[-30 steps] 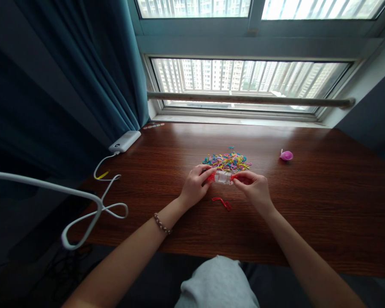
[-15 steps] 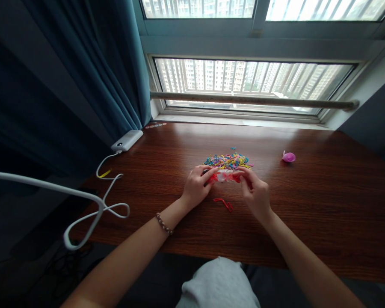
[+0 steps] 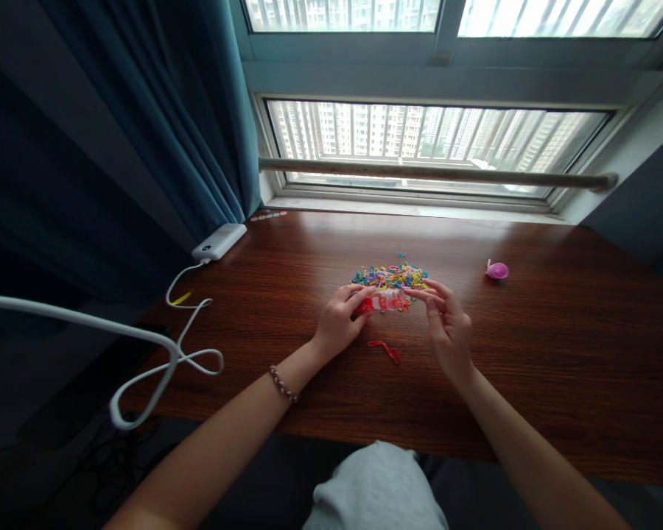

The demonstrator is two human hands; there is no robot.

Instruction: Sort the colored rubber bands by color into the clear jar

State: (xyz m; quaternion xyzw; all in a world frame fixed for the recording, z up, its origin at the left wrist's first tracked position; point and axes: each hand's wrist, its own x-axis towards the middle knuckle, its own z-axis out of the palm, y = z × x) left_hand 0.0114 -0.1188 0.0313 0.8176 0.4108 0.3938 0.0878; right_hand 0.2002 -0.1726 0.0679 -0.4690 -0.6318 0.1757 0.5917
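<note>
My left hand [image 3: 339, 318] is closed around the left end of a small clear plastic case [image 3: 390, 300] with red pieces inside, which look like paper clips. My right hand [image 3: 450, 324] is at the case's right end. Its index finger reaches out to the case's upper right edge, and the thumb is apart from the case. Just behind the case lies a pile of colourful paper clips [image 3: 390, 276], its near side partly hidden. Closer to me, a short chain of red clips [image 3: 390, 352] rests on the brown table [image 3: 558, 353].
A pink, rounded object [image 3: 497, 271] sits to the right. On the left stand a white power bank [image 3: 219, 241] with a looping white cable [image 3: 144, 331] and a small yellow piece [image 3: 182, 298]. A blue curtain [image 3: 199, 118] hangs beside the window.
My right hand has let go of the case's right end and shifted slightly right, its index finger now stretched out. The left hand stays in place, and the red pieces in the case have shifted.
</note>
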